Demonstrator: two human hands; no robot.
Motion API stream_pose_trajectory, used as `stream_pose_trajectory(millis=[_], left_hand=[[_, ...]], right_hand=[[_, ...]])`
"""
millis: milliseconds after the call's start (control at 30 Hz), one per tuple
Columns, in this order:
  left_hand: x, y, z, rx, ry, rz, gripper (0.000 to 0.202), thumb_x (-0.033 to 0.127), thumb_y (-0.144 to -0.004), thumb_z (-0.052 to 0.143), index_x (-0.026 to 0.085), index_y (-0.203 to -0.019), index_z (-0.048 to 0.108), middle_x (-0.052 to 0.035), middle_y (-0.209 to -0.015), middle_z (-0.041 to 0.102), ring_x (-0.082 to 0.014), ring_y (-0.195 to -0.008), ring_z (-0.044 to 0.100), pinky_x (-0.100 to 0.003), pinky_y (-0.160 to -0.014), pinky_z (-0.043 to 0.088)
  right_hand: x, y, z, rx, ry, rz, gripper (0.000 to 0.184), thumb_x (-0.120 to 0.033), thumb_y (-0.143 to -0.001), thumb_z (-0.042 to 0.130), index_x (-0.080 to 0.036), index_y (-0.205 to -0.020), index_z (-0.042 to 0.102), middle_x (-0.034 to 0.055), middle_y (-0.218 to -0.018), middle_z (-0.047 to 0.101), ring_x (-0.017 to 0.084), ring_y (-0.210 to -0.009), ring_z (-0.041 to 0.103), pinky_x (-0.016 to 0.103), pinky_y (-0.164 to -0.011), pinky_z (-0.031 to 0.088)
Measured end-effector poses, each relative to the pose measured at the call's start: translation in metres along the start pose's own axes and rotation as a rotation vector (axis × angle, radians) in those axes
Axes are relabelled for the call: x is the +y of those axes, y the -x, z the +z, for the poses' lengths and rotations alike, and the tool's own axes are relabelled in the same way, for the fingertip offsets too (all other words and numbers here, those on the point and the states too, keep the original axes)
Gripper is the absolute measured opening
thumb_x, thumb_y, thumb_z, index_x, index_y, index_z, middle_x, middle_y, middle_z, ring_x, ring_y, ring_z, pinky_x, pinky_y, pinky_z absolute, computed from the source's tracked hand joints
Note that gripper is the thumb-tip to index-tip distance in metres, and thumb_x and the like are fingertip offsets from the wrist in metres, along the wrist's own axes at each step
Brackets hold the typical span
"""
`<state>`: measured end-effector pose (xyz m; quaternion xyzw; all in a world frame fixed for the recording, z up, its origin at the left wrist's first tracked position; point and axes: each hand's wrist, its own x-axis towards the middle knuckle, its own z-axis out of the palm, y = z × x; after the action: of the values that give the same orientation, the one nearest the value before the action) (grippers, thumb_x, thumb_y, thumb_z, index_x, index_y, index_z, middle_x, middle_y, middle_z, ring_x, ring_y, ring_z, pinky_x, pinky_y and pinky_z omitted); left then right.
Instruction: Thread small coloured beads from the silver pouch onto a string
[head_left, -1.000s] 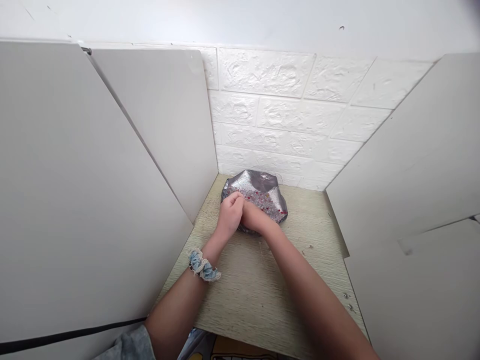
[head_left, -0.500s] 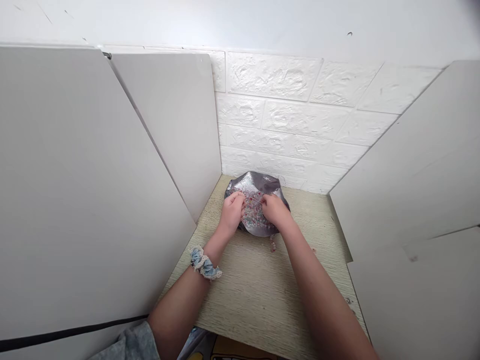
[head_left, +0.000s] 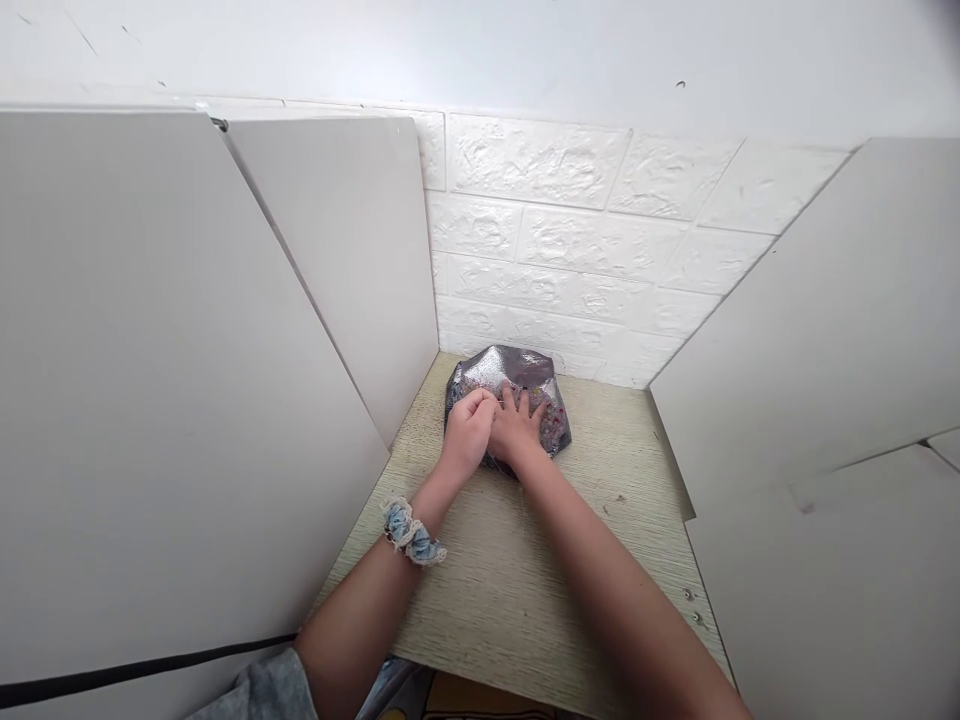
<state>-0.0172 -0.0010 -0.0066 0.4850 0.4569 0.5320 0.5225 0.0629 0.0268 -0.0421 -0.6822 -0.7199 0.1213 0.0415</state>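
Note:
A shiny silver bag (head_left: 501, 369) with small coloured beads on it lies at the back of a pale wooden table (head_left: 525, 590), close to the brick wall. My left hand (head_left: 469, 435) rests on the bag's near left edge with its fingers curled in, pinching something I cannot make out. My right hand (head_left: 517, 428) lies right beside it on the beads, fingers spread and reaching into them. The two hands touch each other. A blue scrunchie (head_left: 410, 533) with lace trim sits on my left wrist.
White panels stand along the left (head_left: 187, 400) and right (head_left: 810, 330) sides of the table, forming a narrow booth. A white brick-pattern wall (head_left: 585, 230) closes the back. A black cable (head_left: 150, 668) runs along the lower left panel. Small screws (head_left: 693, 606) lie near the table's right edge.
My right hand, apart from the left half a second ago, has come back beside it on the bag. The few beads that lay on the table below the bag are no longer seen.

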Motion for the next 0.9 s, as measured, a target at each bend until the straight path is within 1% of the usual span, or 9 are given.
stream_pose_trajectory(millis=[100, 300, 400, 533, 667, 800, 900], left_hand=[[0.0015, 0.0003, 0.0007, 0.017, -0.004, 0.001, 0.015, 0.021, -0.065, 0.042, 0.016, -0.052, 0.037, 0.0061, -0.045, 0.033, -0.0048, -0.042, 0.025, -0.018, -0.041, 0.022], [0.0015, 0.0014, 0.0016, 0.026, -0.02, -0.003, 0.015, 0.019, -0.064, 0.043, 0.016, -0.05, 0.038, 0.0055, -0.045, 0.034, -0.0051, -0.043, 0.027, -0.019, -0.042, 0.023], [-0.0014, 0.0004, 0.0013, 0.019, -0.024, 0.011, 0.016, 0.02, -0.065, 0.042, 0.016, -0.05, 0.038, 0.0056, -0.044, 0.034, -0.005, -0.042, 0.027, -0.019, -0.043, 0.024], [-0.0059, -0.0016, 0.0005, -0.02, -0.031, 0.041, 0.018, 0.02, -0.067, 0.041, 0.016, -0.051, 0.036, 0.0059, -0.044, 0.033, -0.0046, -0.042, 0.026, -0.019, -0.043, 0.023], [-0.0066, -0.0015, 0.0002, -0.037, -0.046, 0.052, 0.018, 0.02, -0.068, 0.04, 0.016, -0.052, 0.035, 0.0061, -0.044, 0.032, -0.0048, -0.042, 0.025, -0.02, -0.044, 0.022], [-0.0048, 0.0, 0.0004, -0.049, -0.07, 0.062, 0.018, 0.021, -0.068, 0.042, 0.016, -0.052, 0.035, 0.0062, -0.044, 0.031, -0.0053, -0.043, 0.026, -0.02, -0.045, 0.023], [-0.0044, 0.0004, 0.0004, -0.044, -0.087, 0.065, 0.017, 0.022, -0.068, 0.042, 0.016, -0.052, 0.036, 0.006, -0.045, 0.032, -0.0055, -0.044, 0.026, -0.02, -0.045, 0.023]], right_hand=[[-0.0004, -0.0002, 0.0034, 0.002, 0.039, -0.005, 0.053, -0.039, -0.08, 0.025, -0.027, -0.131, 0.017, 0.0036, -0.141, 0.005, 0.036, -0.125, 0.004, 0.06, -0.093, 0.001], [0.0014, -0.0009, 0.0063, 0.01, 0.073, -0.03, 0.054, -0.043, -0.08, 0.02, -0.026, -0.132, 0.014, 0.0037, -0.141, 0.008, 0.034, -0.125, 0.008, 0.057, -0.095, 0.004], [0.0033, -0.001, 0.0082, 0.022, 0.082, -0.053, 0.054, -0.042, -0.081, 0.017, -0.025, -0.132, 0.015, 0.0049, -0.14, 0.01, 0.033, -0.125, 0.01, 0.056, -0.095, 0.005], [0.0054, 0.0, 0.0101, 0.043, 0.061, -0.092, 0.052, -0.04, -0.082, 0.018, -0.023, -0.131, 0.02, 0.0064, -0.139, 0.014, 0.031, -0.123, 0.016, 0.052, -0.096, 0.01], [0.0054, 0.0028, 0.0096, 0.096, 0.039, -0.105, 0.049, -0.036, -0.082, 0.021, -0.022, -0.128, 0.026, 0.0081, -0.135, 0.024, 0.029, -0.119, 0.024, 0.047, -0.095, 0.016], [0.0042, 0.0045, 0.0084, 0.154, -0.01, -0.102, 0.042, -0.031, -0.081, 0.024, -0.021, -0.12, 0.038, 0.0103, -0.128, 0.033, 0.026, -0.112, 0.032, 0.042, -0.091, 0.024], [0.0029, 0.0035, 0.0073, 0.201, -0.039, -0.094, 0.036, -0.028, -0.081, 0.026, -0.02, -0.11, 0.045, 0.0115, -0.119, 0.04, 0.025, -0.105, 0.037, 0.04, -0.087, 0.028]])
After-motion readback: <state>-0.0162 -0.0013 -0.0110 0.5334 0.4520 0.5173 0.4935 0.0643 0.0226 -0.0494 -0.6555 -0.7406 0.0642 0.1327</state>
